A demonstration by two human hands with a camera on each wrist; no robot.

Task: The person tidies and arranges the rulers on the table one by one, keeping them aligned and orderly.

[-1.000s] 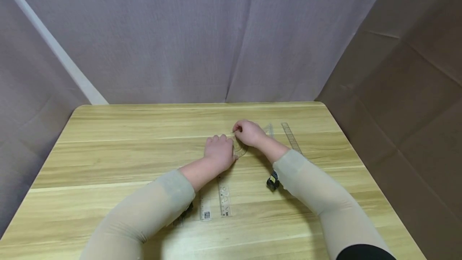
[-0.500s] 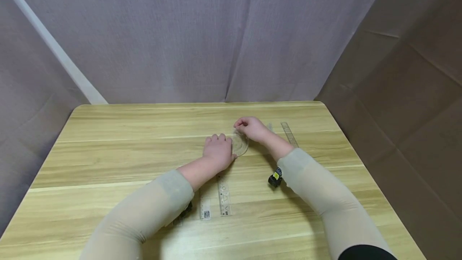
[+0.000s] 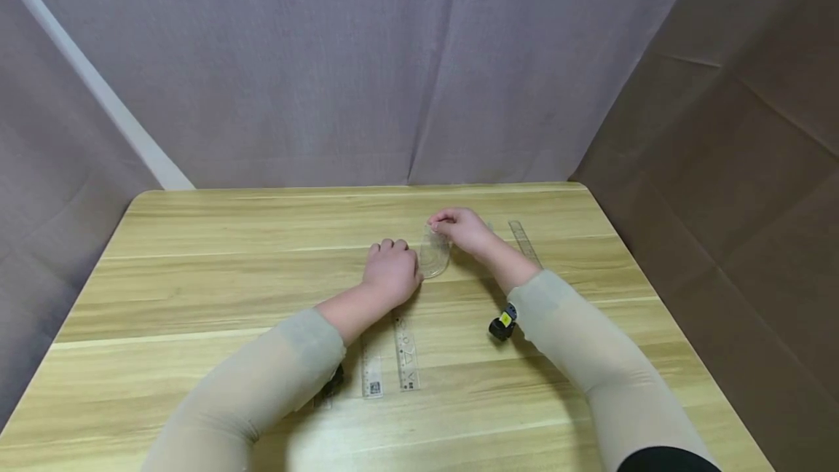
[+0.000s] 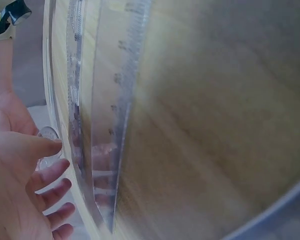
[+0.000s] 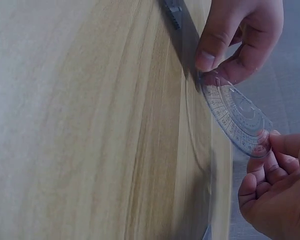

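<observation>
The right hand (image 3: 464, 229) pinches a clear protractor (image 3: 434, 253) by its upper edge and holds it tilted, raised off the wooden table (image 3: 197, 268), a little beyond the middle of the top and nearer to the far edge than to the near one. In the right wrist view the protractor (image 5: 237, 117) is held at both ends — the thumb and fingers of one hand close on one end, and the fingertips of the other hand pinch the opposite end. The left hand (image 3: 392, 272) is just beside the protractor, on its left, with fingers curled; its thumb side meets the lower edge of the plastic. Two clear rulers (image 3: 390, 359) lie side by side on the table under the left forearm, pointing toward the near edge. Another ruler (image 3: 523, 239) lies behind the right wrist, toward the far right corner. A small black and yellow device (image 3: 502, 325) hangs at the right sleeve.
</observation>
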